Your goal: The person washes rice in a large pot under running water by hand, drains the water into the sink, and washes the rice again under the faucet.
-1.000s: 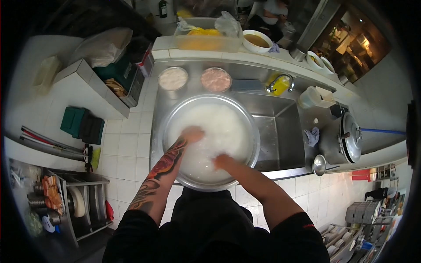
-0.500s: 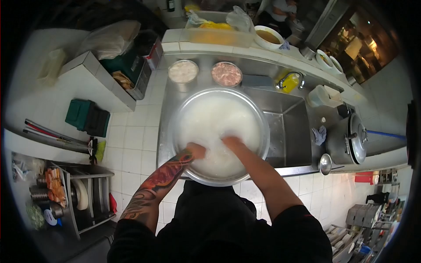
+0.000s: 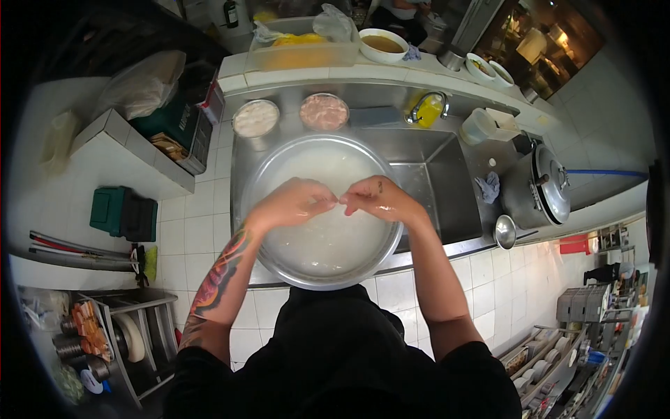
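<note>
A wide metal basin (image 3: 322,283) of cloudy white liquid (image 3: 317,244) stands at the sink counter in front of me. Over the liquid, my left hand (image 3: 296,201) is closed, thumb and fingers pinched together. My right hand (image 3: 378,197) faces it, also pinched, and the fingertips of both meet near the middle of the basin. Whatever may be between them is too small to make out. Both hands look wet. Behind the basin sit a round container of pale white pieces (image 3: 256,117) and another of pink raw meat (image 3: 324,112).
To the right are the steel sink basin (image 3: 436,199), a faucet (image 3: 424,105), a ladle (image 3: 505,232), a crumpled cloth (image 3: 488,186) and a big lidded pot (image 3: 534,185). A plastic tub (image 3: 300,56) and a white bowl (image 3: 383,45) stand on the back ledge. A person (image 3: 401,17) sits beyond.
Both hands have come up out of the white liquid and moved together, fingertips meeting above it. The view has shifted, so the counter things appear further left.
</note>
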Motion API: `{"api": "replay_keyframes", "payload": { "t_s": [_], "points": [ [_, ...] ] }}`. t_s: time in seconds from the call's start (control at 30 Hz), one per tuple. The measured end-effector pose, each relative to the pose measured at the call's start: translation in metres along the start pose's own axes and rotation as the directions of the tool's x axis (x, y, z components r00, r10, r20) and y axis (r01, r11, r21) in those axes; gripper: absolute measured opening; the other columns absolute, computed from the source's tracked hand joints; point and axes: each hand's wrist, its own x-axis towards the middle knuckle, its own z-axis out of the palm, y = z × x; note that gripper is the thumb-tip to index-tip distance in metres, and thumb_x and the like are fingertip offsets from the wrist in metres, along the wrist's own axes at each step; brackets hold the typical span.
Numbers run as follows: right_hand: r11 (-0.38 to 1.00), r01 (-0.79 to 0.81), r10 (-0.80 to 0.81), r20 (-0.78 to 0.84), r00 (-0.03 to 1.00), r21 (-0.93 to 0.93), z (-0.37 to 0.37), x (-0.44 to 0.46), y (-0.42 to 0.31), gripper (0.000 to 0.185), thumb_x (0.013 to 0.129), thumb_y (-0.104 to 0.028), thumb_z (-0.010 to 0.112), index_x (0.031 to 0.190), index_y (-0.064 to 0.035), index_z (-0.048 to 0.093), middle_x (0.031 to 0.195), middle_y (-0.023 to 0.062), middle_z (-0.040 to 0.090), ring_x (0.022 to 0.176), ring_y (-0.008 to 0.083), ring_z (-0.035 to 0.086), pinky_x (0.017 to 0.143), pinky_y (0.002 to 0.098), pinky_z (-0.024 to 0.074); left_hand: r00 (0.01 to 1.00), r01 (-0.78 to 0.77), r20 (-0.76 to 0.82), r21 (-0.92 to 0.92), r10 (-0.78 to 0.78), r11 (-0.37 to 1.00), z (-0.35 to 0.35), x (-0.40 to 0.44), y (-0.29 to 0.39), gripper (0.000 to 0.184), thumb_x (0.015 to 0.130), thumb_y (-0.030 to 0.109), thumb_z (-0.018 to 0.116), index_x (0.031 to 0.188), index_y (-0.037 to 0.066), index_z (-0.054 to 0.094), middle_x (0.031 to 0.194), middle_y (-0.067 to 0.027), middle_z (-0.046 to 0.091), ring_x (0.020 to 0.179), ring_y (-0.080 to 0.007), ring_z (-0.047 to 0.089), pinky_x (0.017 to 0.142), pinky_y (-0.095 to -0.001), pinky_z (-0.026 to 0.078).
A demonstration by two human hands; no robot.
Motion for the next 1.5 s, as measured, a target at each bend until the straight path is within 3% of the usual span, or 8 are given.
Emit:
{"api": "replay_keyframes", "payload": {
  "t_s": [0.07,0.13,0.17,0.33,0.43,0.5,0.6,1.5],
  "points": [
    [0.948,0.017,-0.033,0.045,0.998,0.317,0.019,0.011,0.031,0.02,0.084,-0.028,0.067,0.098,-0.0156,0.074,0.1,0.0095,0.071,0.101,0.0306,0.065,0.089,0.0418,0.0496,0.997,0.004,-0.078,-0.285,-0.027,0.959,0.04,0.008,-0.051,0.017,0.087,0.019,0.066,0.098,0.007,0.071,0.094,-0.0147,0.069,0.092,-0.0297,0.066,0.079,-0.0397,0.053],
    [0.488,-0.17,-0.03,-0.211,0.977,-0.856,0.052,0.013,0.068,0.017,0.079,-0.021,0.069,0.094,-0.0132,0.073,0.109,0.0095,0.069,0.106,0.0301,0.062,0.094,0.043,0.0465,0.977,0.166,-0.018,0.697,-0.214,0.698,0.063,-0.002,-0.081,0.014,0.085,0.018,0.067,0.093,0.006,0.07,0.093,-0.0138,0.068,0.09,-0.0305,0.065,0.078,-0.0402,0.053],
    [0.79,-0.064,-0.153,-0.298,0.942,-0.609,0.054,0.008,0.095,0.017,0.076,-0.016,0.07,0.091,-0.0091,0.072,0.118,0.0134,0.065,0.112,0.0329,0.058,0.099,0.0451,0.0427,0.99,0.115,-0.139,0.59,-0.04,0.799,0.07,-0.012,-0.115,0.014,0.083,0.018,0.068,0.092,0.007,0.069,0.092,-0.0132,0.066,0.091,-0.0314,0.064,0.079,-0.0405,0.052],
    [0.872,-0.073,-0.351,-0.722,0.597,-0.485,0.033,-0.041,0.142,0.037,0.077,-0.013,0.071,0.113,-0.0073,0.065,0.123,0.0196,0.061,0.114,0.0348,0.057,0.101,0.0443,0.0423,0.7,0.317,-0.692,0.524,0.178,0.791,0.024,-0.074,-0.124,0.03,0.085,0.025,0.068,0.105,0.003,0.066,0.098,-0.018,0.063,0.102,-0.0381,0.059,0.087,-0.0454,0.049],
    [0.994,-0.031,-0.069,-0.796,0.602,-0.109,0.042,-0.027,0.191,0.057,0.08,-0.013,0.07,0.134,-0.0056,0.05,0.133,0.0225,0.055,0.122,0.0333,0.054,0.104,0.0401,0.0409,0.539,0.602,-0.828,0.249,-0.155,0.759,0.029,-0.086,-0.17,0.034,0.087,0.025,0.07,0.108,-0.001,0.063,0.098,-0.0161,0.065,0.096,-0.0323,0.063,0.084,-0.0395,0.051],
    [0.966,0.089,0.114,-0.711,0.694,0.242,0.051,-0.019,0.207,0.067,0.082,-0.014,0.069,0.143,-0.0043,0.041,0.138,0.0234,0.051,0.127,0.0324,0.052,0.105,0.0375,0.04,0.528,0.263,-0.488,-0.684,-0.695,0.681,0.036,-0.084,-0.192,0.043,0.086,0.029,0.073,0.111,-0.005,0.061,0.102,-0.0146,0.067,0.092,-0.024,0.065,0.082,-0.0335,0.051],
    [0.99,0.06,0.075,-0.823,0.563,0.131,0.071,-0.01,0.192,0.068,0.086,-0.012,0.066,0.146,-0.0016,0.034,0.143,0.0226,0.048,0.13,0.0311,0.049,0.106,0.034,0.0383,0.481,0.046,-0.492,-0.813,-0.726,0.581,0.045,-0.077,-0.185,0.048,0.086,0.03,0.074,0.114,-0.005,0.059,0.104,-0.0119,0.068,0.09,-0.0188,0.065,0.08,-0.0305,0.05],
    [0.757,0.32,0.276,-0.722,0.635,0.57,0.071,0.002,0.204,0.05,0.09,-0.003,0.054,0.138,0.0034,0.043,0.131,0.0166,0.055,0.119,0.0245,0.054,0.101,0.0321,0.0415,0.477,-0.057,-0.574,-0.776,-0.666,0.628,0.009,-0.084,-0.076,0.021,0.08,0.009,0.069,0.099,0.0,0.064,0.092,-0.0094,0.07,0.079,-0.017,0.065,0.075,-0.0282,0.051]
  ]
}}
